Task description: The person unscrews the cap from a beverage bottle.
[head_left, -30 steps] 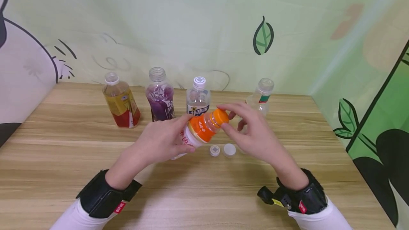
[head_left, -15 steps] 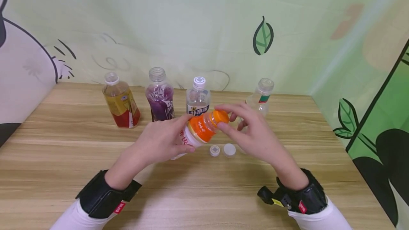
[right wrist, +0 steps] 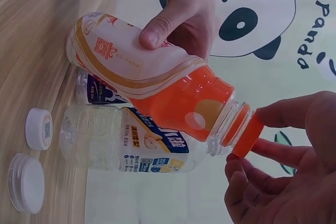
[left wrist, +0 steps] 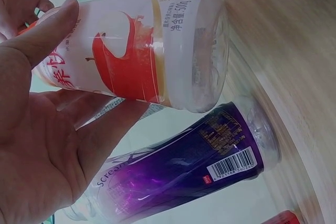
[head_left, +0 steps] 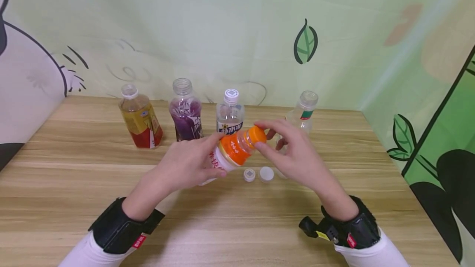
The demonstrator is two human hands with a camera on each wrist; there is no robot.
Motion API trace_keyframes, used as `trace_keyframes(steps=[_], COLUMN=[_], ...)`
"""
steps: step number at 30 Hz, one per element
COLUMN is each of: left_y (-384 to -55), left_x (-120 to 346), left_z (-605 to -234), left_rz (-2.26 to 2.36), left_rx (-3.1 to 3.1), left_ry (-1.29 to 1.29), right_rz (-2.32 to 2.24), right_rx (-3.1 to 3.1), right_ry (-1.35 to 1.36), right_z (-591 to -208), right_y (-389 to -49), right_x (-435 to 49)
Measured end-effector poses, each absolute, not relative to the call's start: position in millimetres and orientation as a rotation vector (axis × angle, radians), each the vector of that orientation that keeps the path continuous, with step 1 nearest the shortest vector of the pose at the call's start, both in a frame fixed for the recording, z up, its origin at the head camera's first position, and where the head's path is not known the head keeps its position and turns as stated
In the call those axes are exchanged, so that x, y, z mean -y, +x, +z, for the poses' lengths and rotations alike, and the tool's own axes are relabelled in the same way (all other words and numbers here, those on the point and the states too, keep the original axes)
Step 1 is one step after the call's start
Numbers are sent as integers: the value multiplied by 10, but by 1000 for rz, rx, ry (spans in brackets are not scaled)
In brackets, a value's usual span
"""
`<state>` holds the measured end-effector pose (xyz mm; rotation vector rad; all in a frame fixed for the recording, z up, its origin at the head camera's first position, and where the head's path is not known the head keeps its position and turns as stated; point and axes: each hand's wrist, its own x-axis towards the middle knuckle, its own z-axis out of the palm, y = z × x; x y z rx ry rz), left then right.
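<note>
My left hand (head_left: 185, 162) grips a bottle (head_left: 234, 150) with an orange and white label round its body. An apple picture and red lettering show on its label (left wrist: 123, 51) in the left wrist view. The bottle tilts, its neck pointing up and to the right, above the table. With thumb and fingertips my right hand (head_left: 293, 151) pinches the orange cap (head_left: 257, 135) on the bottle's neck. In the right wrist view a clear ring of neck shows below the cap (right wrist: 249, 136). The bottle's base is hidden behind the left hand in the head view.
Along the back stand an uncapped red-drink bottle (head_left: 141, 118), an uncapped purple bottle (head_left: 185, 112), a clear bottle with white cap (head_left: 231, 112) and an uncapped clear bottle (head_left: 306, 112). A small white cap (head_left: 249, 174) and a wider one (head_left: 266, 174) lie on the wooden table (head_left: 222, 226).
The right thumb and fingertips have shifted slightly round the orange cap. My left hand and the bottle have stayed in the same place.
</note>
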<state>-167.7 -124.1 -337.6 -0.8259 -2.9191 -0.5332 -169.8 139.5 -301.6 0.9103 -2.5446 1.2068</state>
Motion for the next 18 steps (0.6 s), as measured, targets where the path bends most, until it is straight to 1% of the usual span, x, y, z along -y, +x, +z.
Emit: trace_keyframes(steps=[10,18], left_y=[-1685,-1684], left_x=[1243,1242], left_z=[-3381,-3384], left_rz=[-542,-542], left_rx=[2914,2916], left_ry=[-824,-828], right_rz=[1213,1237], right_rx=[2534,2532], right_ry=[969,914], right_z=[-3018,-3011], right_y=[-1687,-1691], right_x=[-1401,-1381])
